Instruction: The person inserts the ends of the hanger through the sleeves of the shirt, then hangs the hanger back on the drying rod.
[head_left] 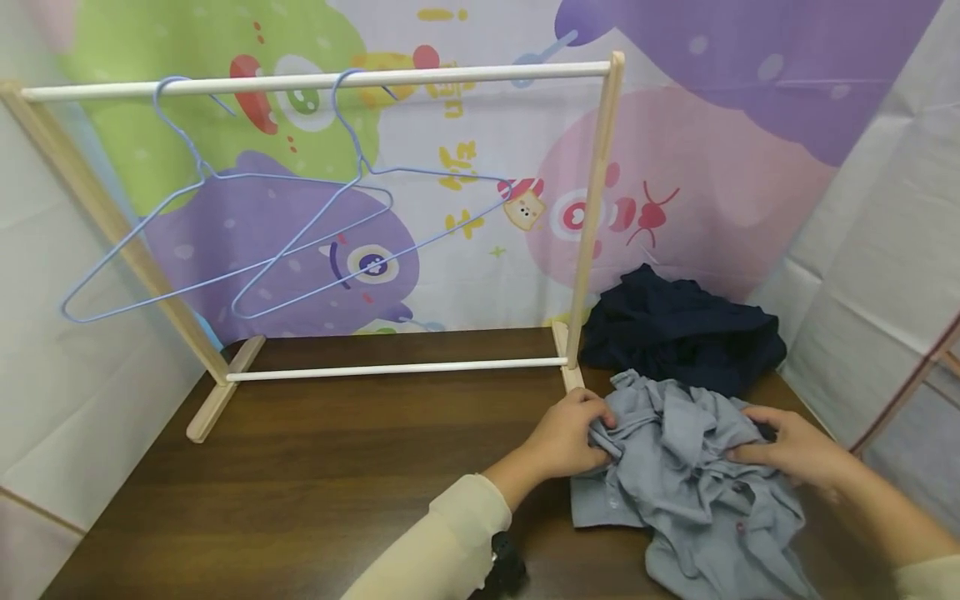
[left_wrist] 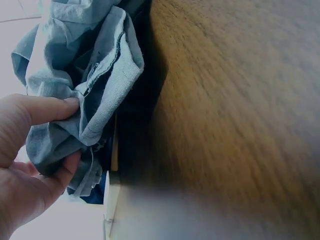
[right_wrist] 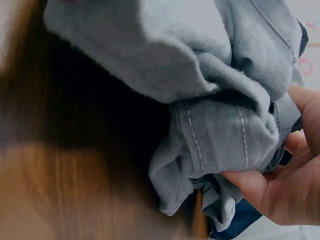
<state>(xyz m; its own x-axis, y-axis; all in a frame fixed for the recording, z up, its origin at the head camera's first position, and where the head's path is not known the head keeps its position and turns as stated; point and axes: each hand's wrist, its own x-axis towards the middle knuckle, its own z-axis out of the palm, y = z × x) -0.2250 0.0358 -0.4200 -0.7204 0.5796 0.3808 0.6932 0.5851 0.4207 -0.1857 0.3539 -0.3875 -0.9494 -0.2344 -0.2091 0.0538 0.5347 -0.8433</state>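
A crumpled grey shirt (head_left: 686,467) lies bunched on the table's right side, partly raised between the hands. At its left edge my left hand (head_left: 567,433) pinches a fold; in the left wrist view the thumb presses the grey cloth (left_wrist: 107,85) against the fingers beneath. My right hand (head_left: 798,450) grips the opposite side, its fingers partly hidden by folds. Stitched seams on the grey fabric (right_wrist: 217,135) show beside the thumb in the right wrist view. Two blue wire hangers, a left one (head_left: 176,292) and a right one (head_left: 431,242), hang from the rack, away from both hands.
A wooden rack (head_left: 592,208) with a white top rail (head_left: 480,75) stands at the back left of the brown table (head_left: 300,500). Behind the shirt lies a dark navy garment (head_left: 675,325). A cartoon-print cloth (head_left: 480,283) hangs behind. A small black object (head_left: 506,567) sits by the left sleeve.
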